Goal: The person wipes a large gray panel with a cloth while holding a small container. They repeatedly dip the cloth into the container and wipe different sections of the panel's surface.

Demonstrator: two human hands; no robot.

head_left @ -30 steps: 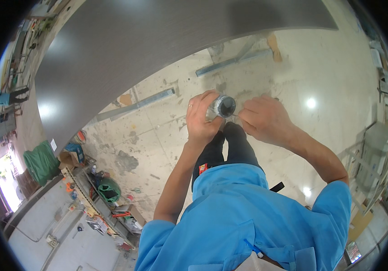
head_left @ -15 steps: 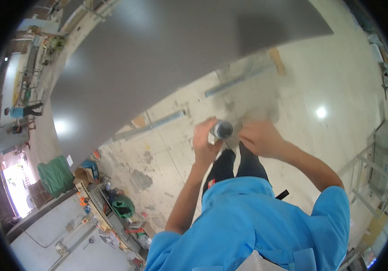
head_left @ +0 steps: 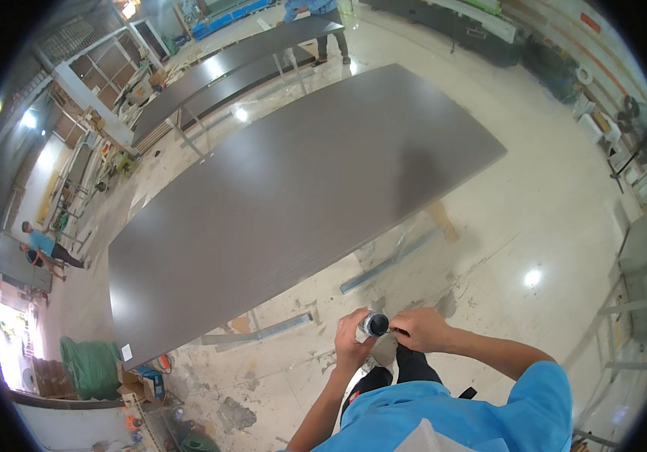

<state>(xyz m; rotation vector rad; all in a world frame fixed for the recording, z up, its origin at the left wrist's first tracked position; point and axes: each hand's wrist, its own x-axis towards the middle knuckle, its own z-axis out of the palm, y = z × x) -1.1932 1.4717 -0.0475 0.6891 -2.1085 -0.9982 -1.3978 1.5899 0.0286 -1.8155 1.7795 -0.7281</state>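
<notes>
Held container (head_left: 375,325) pale grey, blackish round end (head_left: 378,325); wearer's shirt (head_left: 451,422) bright blue, trousers (head_left: 416,367) black. Panel (head_left: 286,211) plain dark grey-brown with whitish glare spots (head_left: 240,154) and white corner label (head_left: 126,352); floor (head_left: 481,301) cream, blotched with grey patches (head_left: 237,413). Bunched cover (head_left: 90,369) green, metal bars (head_left: 391,264) bluish grey, flat floor piece (head_left: 442,221) tan.

A round, pale-rimmed container (head_left: 375,325), its dark circular end turned toward the camera, is held in a person's left hand (head_left: 351,340).
</notes>
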